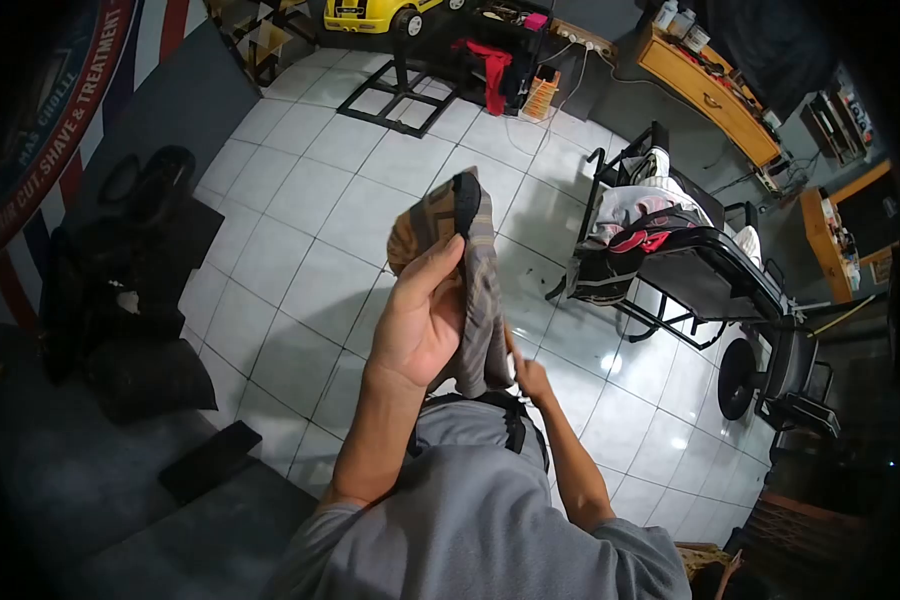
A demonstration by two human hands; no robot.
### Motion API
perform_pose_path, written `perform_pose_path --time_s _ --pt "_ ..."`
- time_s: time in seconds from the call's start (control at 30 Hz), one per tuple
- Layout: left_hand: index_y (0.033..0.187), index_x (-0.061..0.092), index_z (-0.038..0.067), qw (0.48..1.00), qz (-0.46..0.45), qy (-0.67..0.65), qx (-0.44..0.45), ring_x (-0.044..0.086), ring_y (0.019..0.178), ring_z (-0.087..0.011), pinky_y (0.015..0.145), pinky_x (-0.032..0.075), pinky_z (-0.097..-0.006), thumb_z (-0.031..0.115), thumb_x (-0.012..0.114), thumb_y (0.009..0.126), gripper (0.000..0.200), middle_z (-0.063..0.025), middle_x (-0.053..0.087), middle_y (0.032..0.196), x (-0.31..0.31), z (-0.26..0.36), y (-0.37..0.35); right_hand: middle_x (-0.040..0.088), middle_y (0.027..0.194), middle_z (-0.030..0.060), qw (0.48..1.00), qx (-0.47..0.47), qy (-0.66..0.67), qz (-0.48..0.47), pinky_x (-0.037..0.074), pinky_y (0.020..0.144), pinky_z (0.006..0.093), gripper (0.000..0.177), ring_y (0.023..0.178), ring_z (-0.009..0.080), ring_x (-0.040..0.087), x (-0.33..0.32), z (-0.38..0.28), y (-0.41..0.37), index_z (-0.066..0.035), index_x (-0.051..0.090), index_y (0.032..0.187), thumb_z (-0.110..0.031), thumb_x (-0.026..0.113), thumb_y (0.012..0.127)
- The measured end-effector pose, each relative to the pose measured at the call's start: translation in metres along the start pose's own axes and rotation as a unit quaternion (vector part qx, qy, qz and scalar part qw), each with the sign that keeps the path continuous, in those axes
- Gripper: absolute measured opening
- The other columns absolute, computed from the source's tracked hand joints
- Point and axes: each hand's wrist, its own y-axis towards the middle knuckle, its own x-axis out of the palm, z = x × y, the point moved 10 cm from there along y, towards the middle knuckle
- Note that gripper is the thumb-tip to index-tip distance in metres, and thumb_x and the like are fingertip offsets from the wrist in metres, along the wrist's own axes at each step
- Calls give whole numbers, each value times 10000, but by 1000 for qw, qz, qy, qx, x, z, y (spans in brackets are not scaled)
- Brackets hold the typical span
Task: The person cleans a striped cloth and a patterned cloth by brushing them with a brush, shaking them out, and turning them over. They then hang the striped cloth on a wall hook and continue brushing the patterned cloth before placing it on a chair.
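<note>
My left hand is raised in front of my chest, its thumb pressed on a folded patterned cloth in grey and brown with a black edge at its top. The cloth hangs down along the palm, and its brown part bulges out behind my fingers. Lower and to the right, my right hand is closed beside the cloth's lower end. A thin brown strip shows just above its fingers; what this hand grips, I cannot tell.
A black-framed chair with piled clothes stands at the right. Behind it hangs a wooden drawer shelf. A black metal stand and a yellow toy car are at the back. Dark seats line the left.
</note>
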Motion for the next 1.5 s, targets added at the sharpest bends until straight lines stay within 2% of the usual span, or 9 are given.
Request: perform_pose_path --time_s 0.23,0.37,0.43,0.57,0.73,0.9,1.1,1.3,1.5 --pt "1115 548 16 994 81 -25 -62 608 905 -155 822 487 -307 209 475 965 254 -63 634 998 -3 -27 0 346 573 -45 846 -119 520 12 208 382 226 521 432 52 298 -123 -230 -92 -112 406 697 -541 294 971" --pt "1151 542 63 993 48 105 -36 539 940 -81 822 438 -247 156 512 943 230 13 572 1036 9 -34 -5 448 595 -5 885 -167 435 -22 334 423 284 453 474 116 415 -89 -246 -99 -56 500 822 -444 334 988" --pt "1157 531 62 983 57 172 -18 514 919 -62 815 415 -219 134 511 939 231 28 549 1010 16 -25 -9 626 729 111 874 -420 215 118 463 559 417 335 587 265 587 -80 -258 -98 2 540 954 -301 400 968" --pt "1176 514 64 984 32 176 12 505 901 -61 803 411 -216 120 499 940 243 24 536 999 24 -10 -12 628 1011 263 951 -74 -237 -184 483 821 482 378 958 408 610 41 -108 -39 -2 609 1076 -269 419 887" --pt "1193 491 60 986 35 157 52 519 825 -79 742 446 -245 112 478 946 253 6 541 938 24 12 -17 616 974 298 948 -15 -223 -226 471 842 485 548 949 422 609 86 20 -12 2 659 988 -467 392 891" --pt "1050 494 68 946 33 292 139 522 778 -46 681 447 -207 139 463 971 111 10 531 874 15 32 -16 538 561 86 994 -14 107 -26 419 484 361 624 487 206 521 23 -10 6 -18 573 643 -549 404 923" --pt "1057 434 42 902 85 391 163 449 756 -50 665 414 -207 157 425 989 134 4 495 871 0 18 -14 395 616 -34 798 -54 593 -91 248 396 216 461 460 58 309 -96 -225 -98 -98 462 886 -528 319 971" --pt "1160 442 59 907 34 352 228 487 789 -54 703 433 -204 139 427 992 187 -7 524 936 36 9 -12 415 631 -36 830 -186 483 -207 251 431 193 369 502 42 346 -69 -258 -121 -67 509 883 -387 367 1001" --pt "1168 455 62 916 39 294 269 522 789 -68 678 453 -217 107 447 978 195 -11 547 938 28 33 -8 671 923 184 963 -94 -221 -123 506 718 406 413 830 344 655 51 -54 -21 -76 652 1022 -425 463 909"
